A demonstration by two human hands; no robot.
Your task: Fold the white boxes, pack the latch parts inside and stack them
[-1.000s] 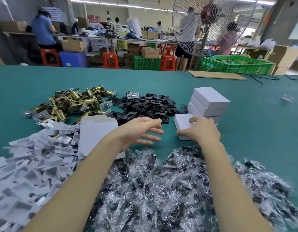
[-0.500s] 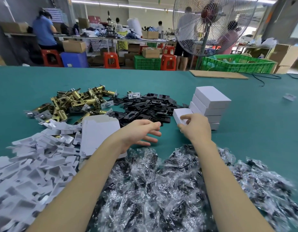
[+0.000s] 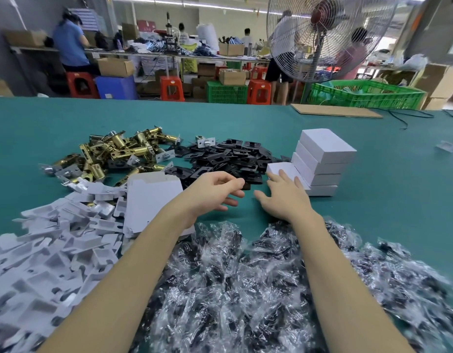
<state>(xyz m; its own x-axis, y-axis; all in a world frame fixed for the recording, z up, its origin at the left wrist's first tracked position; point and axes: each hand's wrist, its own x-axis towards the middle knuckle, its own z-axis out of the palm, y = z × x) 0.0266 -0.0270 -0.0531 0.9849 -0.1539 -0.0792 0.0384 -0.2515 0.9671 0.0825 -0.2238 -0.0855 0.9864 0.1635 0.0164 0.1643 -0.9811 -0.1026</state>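
Right grip (image 3: 284,197) flat, fingers straight on white box (image 3: 281,169) — beside stack (image 3: 322,161); left grip (image 3: 215,191) loosely curled, empty.

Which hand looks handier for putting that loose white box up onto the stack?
The right hand. Its straight fingers already lie on the loose white box, which sits against the stack. The left hand hovers farther off, by the black plates.

Teal worktable (image 3: 373,174), standing fan (image 3: 322,34), green crates (image 3: 368,96), red stools (image 3: 171,87), ceiling strip lights (image 3: 184,2)

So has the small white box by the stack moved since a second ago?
Yes. The small white box went from in front of the stack, away from the person, to lie against its left side.
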